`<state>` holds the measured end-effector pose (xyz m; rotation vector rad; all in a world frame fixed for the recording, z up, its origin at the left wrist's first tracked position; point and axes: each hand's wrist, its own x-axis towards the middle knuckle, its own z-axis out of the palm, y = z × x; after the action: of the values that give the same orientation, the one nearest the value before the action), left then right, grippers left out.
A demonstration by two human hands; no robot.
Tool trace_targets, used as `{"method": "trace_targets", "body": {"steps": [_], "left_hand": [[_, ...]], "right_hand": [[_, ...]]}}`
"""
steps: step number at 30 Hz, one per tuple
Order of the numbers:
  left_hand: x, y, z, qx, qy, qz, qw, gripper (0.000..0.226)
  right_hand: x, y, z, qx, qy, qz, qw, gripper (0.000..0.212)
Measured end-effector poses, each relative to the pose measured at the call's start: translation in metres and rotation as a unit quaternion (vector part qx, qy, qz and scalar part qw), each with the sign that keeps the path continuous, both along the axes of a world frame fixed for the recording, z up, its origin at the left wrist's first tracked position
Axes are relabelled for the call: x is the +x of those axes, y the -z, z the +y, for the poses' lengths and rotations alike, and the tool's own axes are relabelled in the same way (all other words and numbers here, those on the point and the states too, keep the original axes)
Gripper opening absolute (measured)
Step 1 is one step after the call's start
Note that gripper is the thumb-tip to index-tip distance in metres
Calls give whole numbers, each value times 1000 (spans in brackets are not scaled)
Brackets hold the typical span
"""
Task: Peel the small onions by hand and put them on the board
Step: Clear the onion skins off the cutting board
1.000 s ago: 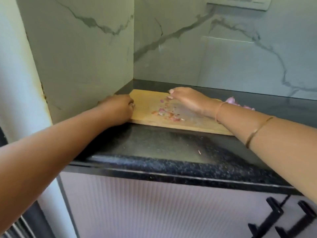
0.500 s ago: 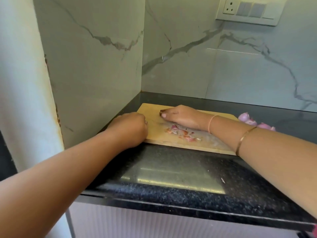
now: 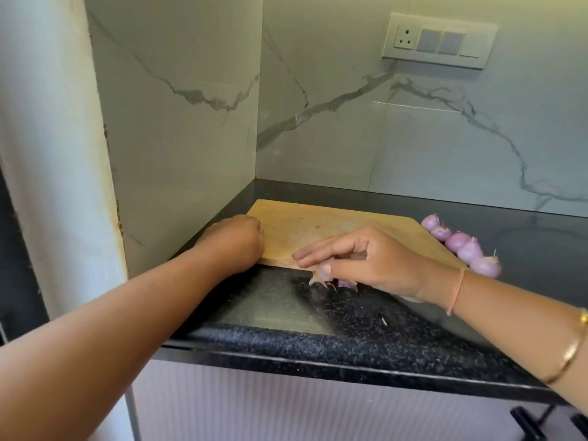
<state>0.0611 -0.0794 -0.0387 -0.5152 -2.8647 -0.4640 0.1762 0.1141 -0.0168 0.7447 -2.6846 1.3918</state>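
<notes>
Wooden board [image 3: 321, 222] lies flat on the black speckled counter [image 3: 280, 316], set into the corner against the marble wall.

Left hand [image 3: 234, 245]: fingers curled together, gripping the board at its left edge.

Right hand [image 3: 369, 262]: fingers straight and slightly spread, lying low over the board's near edge, palm down. It holds nothing; the thumb touches a small heap of peel scraps [image 3: 332, 280]. The scraps sit on the counter just off the board's front edge, partly hidden under the palm.

Small onions [image 3: 461, 243]: five counted, pale purple, peeled, in a slanting row. They rest on the counter just beside the board's right edge, not on the board.

Board surface: bare, stained in places.

Right forearm carries a thin pink band [image 3: 455, 291] and a gold bangle [image 3: 569, 358].
</notes>
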Motion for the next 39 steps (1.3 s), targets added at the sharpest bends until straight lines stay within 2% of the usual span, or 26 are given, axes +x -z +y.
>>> {"method": "trace_targets", "body": {"steps": [2, 4, 6, 9, 13, 16, 20, 23, 25, 26, 27, 28, 30, 31, 32, 35, 37, 39], "left_hand": [[1, 0, -1, 8, -1, 1, 1000, 40], [2, 0, -2, 19, 2, 6, 1000, 39], [3, -1, -2, 26, 5, 10, 1000, 37], [5, -2, -2, 28, 2, 10, 1000, 37], [7, -1, -1, 27, -2, 12, 1000, 37], [8, -2, -1, 30, -3, 8, 1000, 37], [9, -2, -1, 26, 2, 12, 1000, 38], [11, -3, -2, 26, 6, 22, 999, 38], [14, -4, -2, 32, 9, 29, 999, 37], [16, -5, -2, 38, 9, 35, 999, 36], [18, -6, -3, 44, 11, 42, 998, 35], [20, -7, -3, 51, 16, 52, 997, 34], [25, -9, -2, 64, 39, 67, 995, 33], [27, -9, -1, 72, 57, 67, 993, 31], [30, -10, -1, 79, 79, 64, 992, 30], [35, -10, -2, 66, 142, 47, 987, 36], [39, -11, -5, 44, 168, 22, 985, 43], [41, -12, -6, 29, 188, -14, 982, 48]], "right_hand": [[-2, -4, 0, -51, 19, -14, 998, 30], [-14, -9, 2, -38, 86, 10, 996, 34], [-27, -13, 2, 54, 153, 19, 987, 31], [-43, -10, -7, 194, 148, -32, 969, 40], [-45, -7, -29, 262, 114, -38, 958, 50], [-34, -5, -28, 217, 103, -52, 969, 51], [-8, -3, -16, 134, 34, -73, 988, 42], [10, -6, -9, -19, -32, -97, 995, 41], [14, -7, -3, -112, -19, -79, 990, 39], [14, -9, -2, -128, 14, -61, 990, 39], [11, -8, 0, -113, 59, -40, 991, 39], [9, -8, 0, -61, 101, -23, 993, 40], [5, -4, 0, 96, 148, -16, 984, 44], [4, -1, -2, 143, 147, -22, 979, 46], [4, 1, -5, 149, 134, -34, 979, 45], [12, 0, -10, 66, 70, -66, 993, 37], [17, -1, -4, 21, 69, -41, 997, 33], [19, 2, 10, 30, 115, 4, 993, 32]]}}
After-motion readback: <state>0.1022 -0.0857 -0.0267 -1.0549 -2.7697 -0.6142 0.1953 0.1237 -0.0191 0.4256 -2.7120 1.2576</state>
